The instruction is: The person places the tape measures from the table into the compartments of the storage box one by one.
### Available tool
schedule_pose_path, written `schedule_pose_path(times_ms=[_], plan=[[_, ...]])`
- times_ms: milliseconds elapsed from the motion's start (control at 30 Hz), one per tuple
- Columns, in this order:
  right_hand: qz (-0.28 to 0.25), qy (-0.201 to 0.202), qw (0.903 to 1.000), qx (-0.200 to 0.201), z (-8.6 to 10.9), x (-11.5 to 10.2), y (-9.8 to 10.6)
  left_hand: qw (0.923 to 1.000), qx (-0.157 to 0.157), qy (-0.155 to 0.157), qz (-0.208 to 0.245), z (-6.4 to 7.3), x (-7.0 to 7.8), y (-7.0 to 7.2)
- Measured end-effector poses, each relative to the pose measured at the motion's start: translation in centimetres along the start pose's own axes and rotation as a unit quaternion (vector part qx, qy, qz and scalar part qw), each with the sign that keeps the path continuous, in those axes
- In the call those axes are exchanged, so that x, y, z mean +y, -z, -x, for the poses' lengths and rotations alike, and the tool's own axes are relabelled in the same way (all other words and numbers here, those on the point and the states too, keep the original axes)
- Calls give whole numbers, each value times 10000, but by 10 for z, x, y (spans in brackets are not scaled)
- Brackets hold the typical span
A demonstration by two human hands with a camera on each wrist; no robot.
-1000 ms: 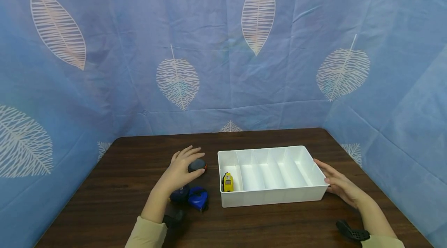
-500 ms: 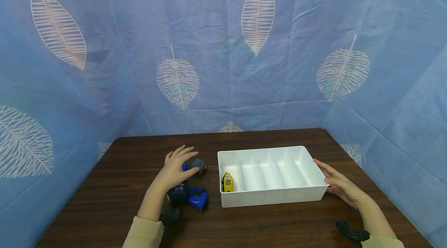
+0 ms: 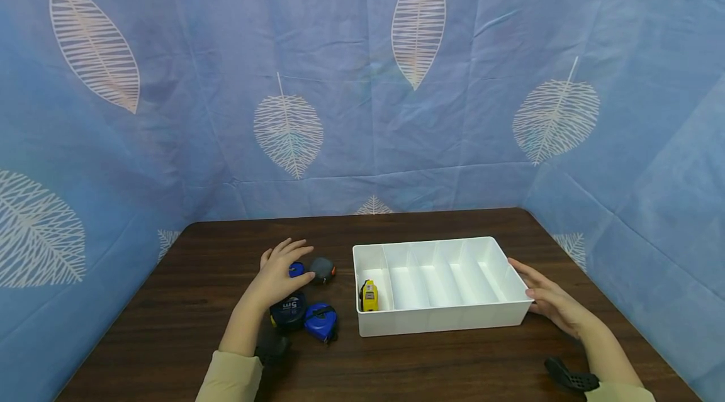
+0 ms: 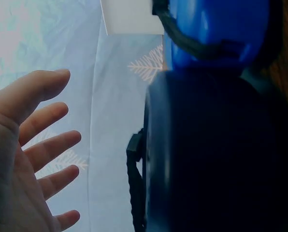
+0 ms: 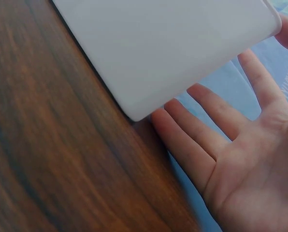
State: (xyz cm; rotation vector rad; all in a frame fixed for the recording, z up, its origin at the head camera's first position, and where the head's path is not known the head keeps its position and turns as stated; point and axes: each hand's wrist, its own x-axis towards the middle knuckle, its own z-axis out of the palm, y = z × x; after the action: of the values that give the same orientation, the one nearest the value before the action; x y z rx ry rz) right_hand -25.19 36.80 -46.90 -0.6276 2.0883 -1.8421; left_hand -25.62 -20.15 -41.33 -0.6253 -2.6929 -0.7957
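Observation:
My left hand (image 3: 275, 277) hovers over a cluster of tape measures with its fingers spread and nothing in them. Around it lie a grey tape measure (image 3: 322, 270) with an orange spot, a partly hidden blue one (image 3: 296, 269), a dark navy one (image 3: 290, 311) marked 5m, and a bright blue one (image 3: 321, 322). In the left wrist view the navy tape measure (image 4: 207, 159) looms large beside the spread fingers. My right hand (image 3: 552, 301) touches the right end of a white divided box (image 3: 442, 318) with extended fingertips. A yellow tape measure (image 3: 370, 296) sits in the box's leftmost compartment.
The dark wooden table (image 3: 442, 364) carries everything. Blue leaf-patterned cloth (image 3: 351, 138) hangs behind it and at both sides. A black strap (image 3: 571, 377) is on the right wrist.
My left hand has drawn back to the left from the grey tape measure, uncovering it, the small blue one and more of the navy one. The right hand and box stay put.

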Motion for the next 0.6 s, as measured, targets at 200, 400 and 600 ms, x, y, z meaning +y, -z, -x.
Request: schedule_pose_path(times_ms=[200,400,600], plan=[[-58,-1,10000,1,0,1,0,9997,-38,208,83,2,-5,-1],[-96,22,9999,-45,0,0,1,9992,-110,347,157,2,-11,-2],[-65,18,10000,-23,0,1,1,9985,-129,525,129,3,-18,-4]])
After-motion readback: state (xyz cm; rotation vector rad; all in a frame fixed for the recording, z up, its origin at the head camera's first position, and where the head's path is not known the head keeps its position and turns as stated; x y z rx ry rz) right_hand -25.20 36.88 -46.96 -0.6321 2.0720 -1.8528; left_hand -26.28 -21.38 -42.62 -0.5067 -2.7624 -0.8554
